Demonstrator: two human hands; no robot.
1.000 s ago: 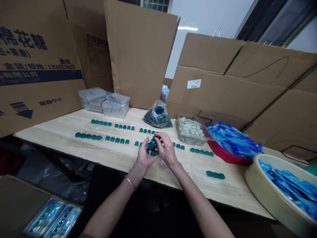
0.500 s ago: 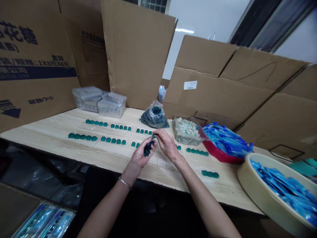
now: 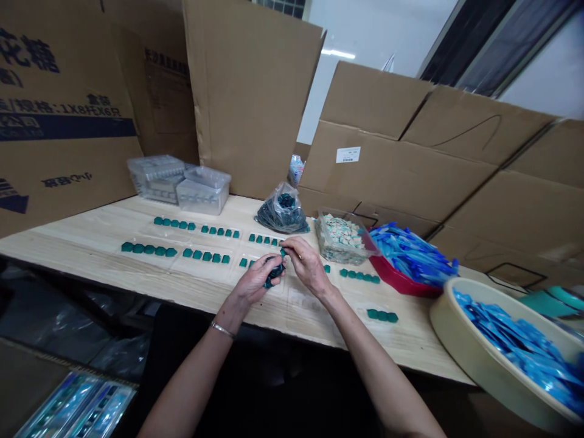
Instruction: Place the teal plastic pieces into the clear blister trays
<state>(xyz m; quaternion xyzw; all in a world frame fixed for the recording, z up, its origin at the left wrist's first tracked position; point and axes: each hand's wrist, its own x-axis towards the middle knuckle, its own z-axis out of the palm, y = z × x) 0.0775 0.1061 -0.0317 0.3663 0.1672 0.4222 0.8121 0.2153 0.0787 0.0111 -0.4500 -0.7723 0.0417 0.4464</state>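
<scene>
My left hand (image 3: 256, 278) is closed around a clump of dark green pieces (image 3: 274, 272). Fingertips of my right hand (image 3: 306, 263) pinch one small green piece (image 3: 283, 251) right beside the left fingers. Under and around both hands, short rows of green pieces lie in clear trays on the table: a front-left row (image 3: 148, 249), a back-left row (image 3: 174, 224), a right-hand row (image 3: 359, 276) and a near-right row (image 3: 382, 315). Part of the middle rows is hidden behind my hands.
Behind my hands sits a clear bag of dark green pieces (image 3: 283, 210). A clear box of pale chips (image 3: 341, 237), a red tray (image 3: 401, 275) of blue packets and a cream basin (image 3: 449, 328) stand to the right. Clear plastic boxes (image 3: 203, 190) are at the back left.
My left hand has turned over, its back now facing up more, with its fingers closed over the clump. My right hand stays pinched close by. The view has shifted slightly.
</scene>
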